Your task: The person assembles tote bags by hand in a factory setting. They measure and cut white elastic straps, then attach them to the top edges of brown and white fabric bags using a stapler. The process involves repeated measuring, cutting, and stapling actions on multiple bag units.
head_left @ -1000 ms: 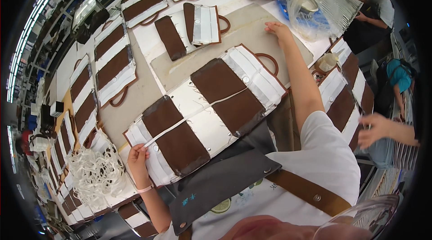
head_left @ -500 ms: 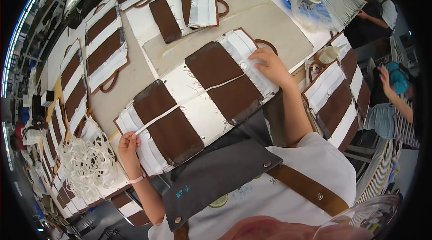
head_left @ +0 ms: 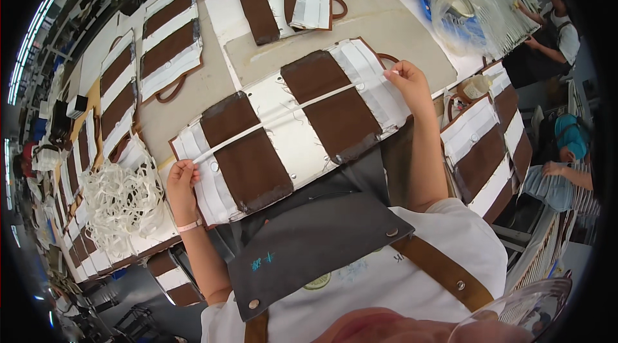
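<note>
A thin white strip of tape (head_left: 297, 108) is stretched straight across an unfolded bag body (head_left: 257, 166) with two brown panels, a white middle and white ends. Pinched in my left hand (head_left: 183, 182) is the strip's left end, at the bag's left edge. My right hand (head_left: 412, 87) pinches the other end above the upper right corner, beside a brown handle (head_left: 389, 58). Both hands are closed on the tape. Frayed threads show along the inner edges of the brown panels.
A tangled heap of white strips (head_left: 125, 204) lies at the left. More bag pieces (head_left: 168, 53) line the table's left and far sides. A folded bag (head_left: 309, 2) sits beyond my work, a clear plastic bag (head_left: 460, 15) at the far right. People stand at the right.
My right hand has gone from resting on the bag's right end to pinching the strip. The strip now reaches past the right brown panel to that hand. My left hand keeps its hold.
</note>
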{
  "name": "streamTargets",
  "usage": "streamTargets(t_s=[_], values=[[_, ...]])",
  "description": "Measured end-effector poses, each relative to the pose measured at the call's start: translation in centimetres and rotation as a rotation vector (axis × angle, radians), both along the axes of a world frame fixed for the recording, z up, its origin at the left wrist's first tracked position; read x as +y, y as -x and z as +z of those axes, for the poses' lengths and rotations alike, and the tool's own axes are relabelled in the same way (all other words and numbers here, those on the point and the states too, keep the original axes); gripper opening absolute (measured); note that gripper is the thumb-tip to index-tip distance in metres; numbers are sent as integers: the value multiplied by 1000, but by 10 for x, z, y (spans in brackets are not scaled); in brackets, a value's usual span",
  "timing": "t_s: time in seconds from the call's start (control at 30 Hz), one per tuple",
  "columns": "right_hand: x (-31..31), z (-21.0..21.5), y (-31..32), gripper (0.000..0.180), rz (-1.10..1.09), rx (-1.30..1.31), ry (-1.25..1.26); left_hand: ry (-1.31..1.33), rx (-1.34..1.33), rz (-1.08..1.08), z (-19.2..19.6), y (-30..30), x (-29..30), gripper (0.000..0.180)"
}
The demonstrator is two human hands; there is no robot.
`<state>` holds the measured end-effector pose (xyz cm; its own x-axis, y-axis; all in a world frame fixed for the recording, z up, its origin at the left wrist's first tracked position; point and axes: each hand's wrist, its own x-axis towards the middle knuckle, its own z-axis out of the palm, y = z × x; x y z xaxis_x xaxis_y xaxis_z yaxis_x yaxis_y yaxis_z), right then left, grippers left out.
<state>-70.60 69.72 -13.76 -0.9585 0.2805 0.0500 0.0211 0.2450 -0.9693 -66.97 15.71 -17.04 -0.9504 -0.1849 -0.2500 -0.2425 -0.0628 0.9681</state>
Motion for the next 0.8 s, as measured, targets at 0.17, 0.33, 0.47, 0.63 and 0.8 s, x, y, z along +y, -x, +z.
streamTargets(t_s=[0.17,0.33,0.47,0.63,0.8], values=[[3,-12,2,11,-16,20,119,-27,0,-12,0,3,-2,7],[7,-25,11,12,-63,-20,18,-33,-10,-8,-3,5,-4,8],[3,-24,15,14,-108,-58,-185,-39,-27,35,-4,2,0,7],[-11,-24,14,17,-149,-30,-373,-30,-10,91,-3,1,0,6],[-10,-31,18,17,-142,-55,-519,-40,8,106,0,2,2,7]])
